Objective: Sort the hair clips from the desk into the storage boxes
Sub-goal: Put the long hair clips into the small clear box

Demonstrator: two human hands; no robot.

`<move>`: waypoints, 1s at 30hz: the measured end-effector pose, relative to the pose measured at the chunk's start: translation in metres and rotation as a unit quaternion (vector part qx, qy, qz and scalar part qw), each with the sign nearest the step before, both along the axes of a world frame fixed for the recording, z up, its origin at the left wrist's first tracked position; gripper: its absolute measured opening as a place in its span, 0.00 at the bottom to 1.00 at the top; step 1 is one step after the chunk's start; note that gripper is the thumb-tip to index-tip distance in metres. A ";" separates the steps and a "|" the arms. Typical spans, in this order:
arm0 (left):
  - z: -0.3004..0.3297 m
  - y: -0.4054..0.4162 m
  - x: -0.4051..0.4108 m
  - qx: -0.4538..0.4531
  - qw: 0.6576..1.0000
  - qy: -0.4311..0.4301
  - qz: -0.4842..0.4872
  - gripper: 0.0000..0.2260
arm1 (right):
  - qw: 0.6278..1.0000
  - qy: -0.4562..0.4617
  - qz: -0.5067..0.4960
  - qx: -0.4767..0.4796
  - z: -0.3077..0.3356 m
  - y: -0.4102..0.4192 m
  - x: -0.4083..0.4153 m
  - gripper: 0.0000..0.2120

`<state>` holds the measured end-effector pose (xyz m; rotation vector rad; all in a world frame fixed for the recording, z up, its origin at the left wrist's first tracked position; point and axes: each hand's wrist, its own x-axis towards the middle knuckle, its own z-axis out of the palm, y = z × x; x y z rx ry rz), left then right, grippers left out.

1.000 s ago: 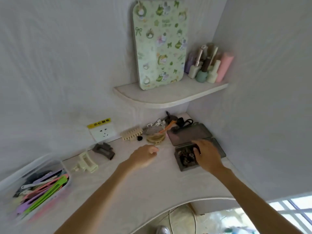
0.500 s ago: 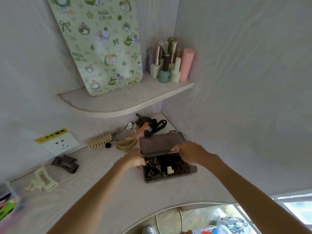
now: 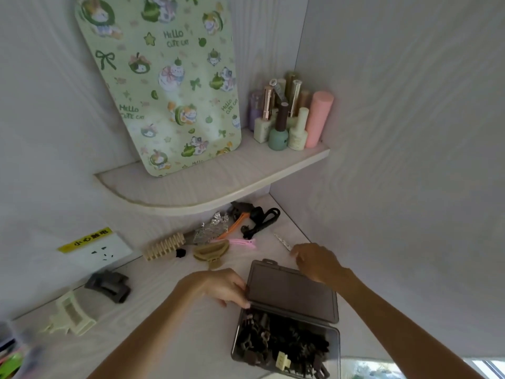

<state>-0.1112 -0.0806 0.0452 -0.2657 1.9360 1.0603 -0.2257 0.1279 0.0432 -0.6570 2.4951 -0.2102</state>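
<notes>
The left hand [image 3: 218, 288] touches the hinge edge of the dark translucent plastic storage box [image 3: 287, 343], its grip loosely curled and grasping nothing. The box lies open on the pale wood-grain worktop [image 3: 169, 291], full of small dark clips. The right hand [image 3: 317, 261] reaches toward a slim white patterned hair clip [image 3: 282, 241], its grip released. A tan claw clip [image 3: 211, 251] lies beside them.

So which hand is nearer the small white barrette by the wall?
Right. The right hand has its fingertips almost at the white barrette; the left hand sits lower-left, at the box lid.
</notes>
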 end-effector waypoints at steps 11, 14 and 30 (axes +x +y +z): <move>-0.019 -0.044 0.004 -0.366 0.834 0.411 0.036 0.17 | 0.994 0.107 -0.027 -0.018 -0.041 -0.033 -0.011 0.09; -0.022 -0.049 0.009 -0.358 0.867 0.348 0.002 0.20 | 0.993 0.106 0.003 -0.048 -0.024 -0.030 -0.011 0.06; 0.011 -0.077 0.020 -0.231 0.953 0.191 0.037 0.09 | 0.973 0.153 0.109 -0.133 -0.024 -0.125 0.018 0.15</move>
